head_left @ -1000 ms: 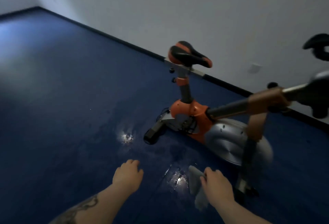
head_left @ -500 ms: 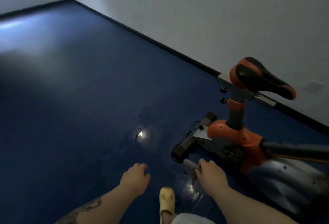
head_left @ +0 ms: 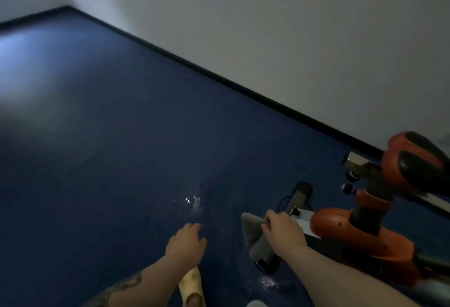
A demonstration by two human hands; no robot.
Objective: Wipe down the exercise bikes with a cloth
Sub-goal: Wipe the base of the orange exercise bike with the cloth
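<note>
Dim room, dark blue floor (head_left: pixel 109 148) with wet glints, white wall (head_left: pixel 292 38) above a black skirting strip (head_left: pixel 219 75). Right hand (head_left: pixel 283 232) low right of centre, gripping a grey cloth (head_left: pixel 253 233), pressing it on the rear stabiliser bar (head_left: pixel 298 198) at the foot of the orange exercise bike (head_left: pixel 360 238). Cloth draped over the near end of that bar, one corner sticking up left of the fingers. Orange and black saddle (head_left: pixel 418 167) at the right edge, on a dark post. Left hand (head_left: pixel 186 242) loosely curled, holding nothing, hovering over the floor left of the cloth. Tattooed left forearm (head_left: pixel 126 287) bottom left. Yellow slipper (head_left: pixel 191 284) on a foot between the two arms.
</note>
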